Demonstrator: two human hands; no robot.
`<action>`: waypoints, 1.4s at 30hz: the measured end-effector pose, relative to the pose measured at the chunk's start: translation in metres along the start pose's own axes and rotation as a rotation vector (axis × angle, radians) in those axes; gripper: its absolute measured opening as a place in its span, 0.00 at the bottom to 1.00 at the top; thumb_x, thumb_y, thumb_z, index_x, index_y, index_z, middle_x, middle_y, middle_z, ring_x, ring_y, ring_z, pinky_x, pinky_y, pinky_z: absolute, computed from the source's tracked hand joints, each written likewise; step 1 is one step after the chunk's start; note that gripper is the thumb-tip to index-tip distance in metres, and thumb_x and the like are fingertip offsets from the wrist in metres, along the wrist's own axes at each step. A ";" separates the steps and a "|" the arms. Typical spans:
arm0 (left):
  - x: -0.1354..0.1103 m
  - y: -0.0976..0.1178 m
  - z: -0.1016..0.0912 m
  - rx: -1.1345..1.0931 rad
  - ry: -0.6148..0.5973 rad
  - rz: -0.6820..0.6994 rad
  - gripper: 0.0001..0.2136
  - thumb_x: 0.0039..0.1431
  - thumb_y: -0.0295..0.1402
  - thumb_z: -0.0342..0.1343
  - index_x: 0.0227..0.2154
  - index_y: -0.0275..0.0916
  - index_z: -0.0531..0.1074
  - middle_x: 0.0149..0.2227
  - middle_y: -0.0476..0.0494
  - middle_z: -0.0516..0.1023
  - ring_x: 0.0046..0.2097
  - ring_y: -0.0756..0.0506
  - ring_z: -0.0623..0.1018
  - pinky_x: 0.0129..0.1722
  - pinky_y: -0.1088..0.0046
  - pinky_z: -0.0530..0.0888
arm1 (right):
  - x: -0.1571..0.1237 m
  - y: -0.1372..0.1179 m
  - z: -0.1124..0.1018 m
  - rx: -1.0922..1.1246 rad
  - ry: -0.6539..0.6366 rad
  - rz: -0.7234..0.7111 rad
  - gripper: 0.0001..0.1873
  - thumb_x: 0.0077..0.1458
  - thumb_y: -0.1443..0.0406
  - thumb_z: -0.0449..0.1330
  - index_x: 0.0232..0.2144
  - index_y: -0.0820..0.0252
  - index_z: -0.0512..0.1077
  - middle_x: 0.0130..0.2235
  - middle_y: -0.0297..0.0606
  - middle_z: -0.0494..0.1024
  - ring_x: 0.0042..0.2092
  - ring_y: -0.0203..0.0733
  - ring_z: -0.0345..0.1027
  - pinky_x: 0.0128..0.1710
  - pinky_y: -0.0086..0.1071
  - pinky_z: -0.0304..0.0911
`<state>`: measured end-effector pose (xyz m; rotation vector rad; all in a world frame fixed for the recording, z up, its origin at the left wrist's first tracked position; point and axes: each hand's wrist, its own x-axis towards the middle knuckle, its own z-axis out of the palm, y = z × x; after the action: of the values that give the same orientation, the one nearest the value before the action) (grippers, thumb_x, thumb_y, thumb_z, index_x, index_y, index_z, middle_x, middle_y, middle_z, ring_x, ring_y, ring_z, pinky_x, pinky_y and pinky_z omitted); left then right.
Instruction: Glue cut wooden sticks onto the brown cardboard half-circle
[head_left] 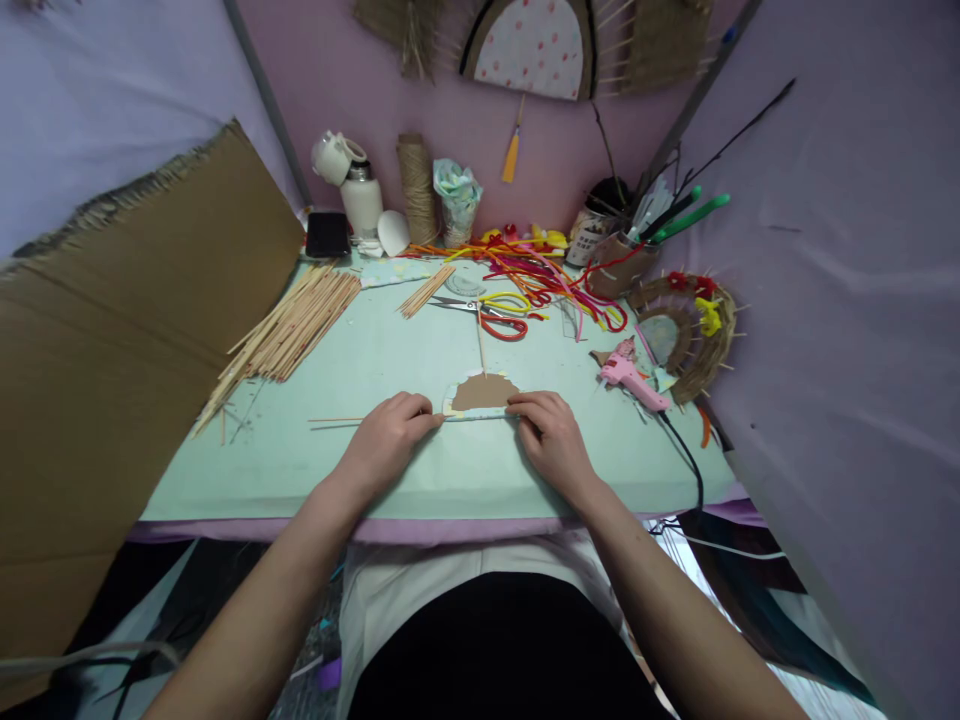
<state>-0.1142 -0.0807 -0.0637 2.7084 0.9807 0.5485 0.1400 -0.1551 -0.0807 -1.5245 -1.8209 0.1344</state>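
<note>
A small half-round cardboard piece (486, 392) with a pale patterned rim lies on the table, flat side toward me. My left hand (394, 430) pinches at its left corner, fingers curled. Two thin wooden sticks (334, 422) stick out to the left from behind this hand; whether the fingers touch them is hidden. At the opposite corner, my right hand (551, 430) grips the piece between thumb and fingers. One wooden stick (481, 340) points away from the middle of its curved side, the near end touching the edge.
Red- and yellow-handled scissors (504, 322) lie beyond the piece. A stick pile (304, 325) and a large cardboard sheet (150, 300) are on the left. On the right are a pink glue gun (634, 380) and a decorated wreath (712, 345). Pipe cleaners (532, 270) and twine (416, 190) sit behind.
</note>
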 end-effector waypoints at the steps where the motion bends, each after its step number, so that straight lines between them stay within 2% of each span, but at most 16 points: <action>1: 0.000 0.000 0.000 0.000 -0.001 -0.002 0.13 0.68 0.32 0.44 0.42 0.39 0.76 0.39 0.42 0.75 0.42 0.43 0.72 0.41 0.66 0.69 | 0.000 0.000 0.000 0.000 -0.001 0.000 0.14 0.57 0.74 0.53 0.37 0.54 0.76 0.44 0.38 0.80 0.48 0.47 0.69 0.49 0.45 0.63; 9: 0.000 0.000 0.000 -0.048 -0.017 -0.045 0.13 0.68 0.33 0.44 0.43 0.40 0.75 0.39 0.44 0.74 0.42 0.44 0.71 0.42 0.67 0.68 | 0.000 -0.001 -0.001 -0.006 -0.002 0.002 0.15 0.57 0.74 0.52 0.37 0.54 0.76 0.44 0.39 0.80 0.48 0.47 0.69 0.49 0.45 0.63; 26: 0.001 0.002 -0.003 -0.043 -0.037 -0.046 0.15 0.68 0.34 0.43 0.43 0.40 0.75 0.40 0.43 0.75 0.42 0.44 0.71 0.42 0.66 0.68 | 0.000 0.000 0.000 -0.004 0.000 -0.009 0.14 0.57 0.75 0.53 0.37 0.55 0.75 0.44 0.38 0.80 0.47 0.47 0.68 0.48 0.45 0.63; 34: 0.003 0.004 -0.004 -0.059 -0.040 -0.072 0.15 0.68 0.35 0.43 0.39 0.39 0.76 0.39 0.43 0.75 0.41 0.44 0.71 0.41 0.66 0.68 | 0.000 -0.001 -0.001 -0.005 0.001 -0.004 0.14 0.57 0.75 0.53 0.37 0.55 0.75 0.44 0.39 0.80 0.47 0.47 0.69 0.48 0.45 0.63; 42: 0.001 0.002 -0.002 -0.030 -0.038 -0.052 0.14 0.68 0.33 0.44 0.43 0.39 0.75 0.40 0.43 0.75 0.42 0.44 0.71 0.41 0.66 0.68 | 0.001 -0.002 -0.001 -0.002 -0.001 0.002 0.15 0.56 0.75 0.53 0.36 0.54 0.75 0.44 0.38 0.80 0.48 0.47 0.69 0.49 0.45 0.63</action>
<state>-0.1133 -0.0810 -0.0608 2.6489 1.0218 0.4963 0.1389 -0.1554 -0.0788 -1.5275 -1.8209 0.1343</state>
